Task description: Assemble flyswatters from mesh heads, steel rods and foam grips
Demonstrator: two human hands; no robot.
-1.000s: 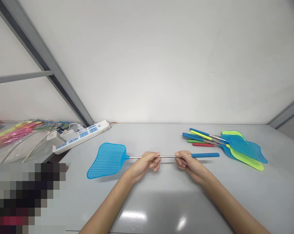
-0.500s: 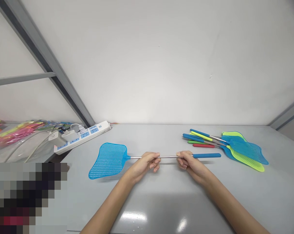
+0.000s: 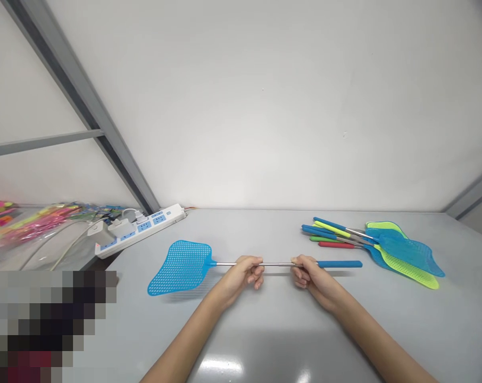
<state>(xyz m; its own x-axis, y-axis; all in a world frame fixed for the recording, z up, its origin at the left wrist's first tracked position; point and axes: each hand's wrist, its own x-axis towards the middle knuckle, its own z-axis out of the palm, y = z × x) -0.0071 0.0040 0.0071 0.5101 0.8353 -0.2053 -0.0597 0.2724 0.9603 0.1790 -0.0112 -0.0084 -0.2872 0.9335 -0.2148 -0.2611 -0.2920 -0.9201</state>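
Observation:
A blue fly swatter (image 3: 183, 267) with a metal rod and a blue handle is held level just above the grey table, its perforated head to the left. My left hand (image 3: 244, 274) is closed on the rod, on the head's side of its middle. My right hand (image 3: 308, 273) pinches the rod beside the blue grip, which points right. Between the two hands a stretch of bare rod shows. To the right lies a pile of fly swatters (image 3: 408, 252), blue and yellow-green heads overlapping, with blue, yellow, green and red handles pointing left.
A white power strip (image 3: 141, 230) with plugs and cables lies at the back left of the table (image 3: 249, 340). Beyond it are colourful items in clear plastic bags (image 3: 45, 223). A grey metal frame post (image 3: 85, 106) slants at the left, before a white wall. The lower left corner is pixelated.
The view has shifted slightly, so everything sits a little lower. Both hands keep their hold on the rod, and the swatter's head has tilted slightly.

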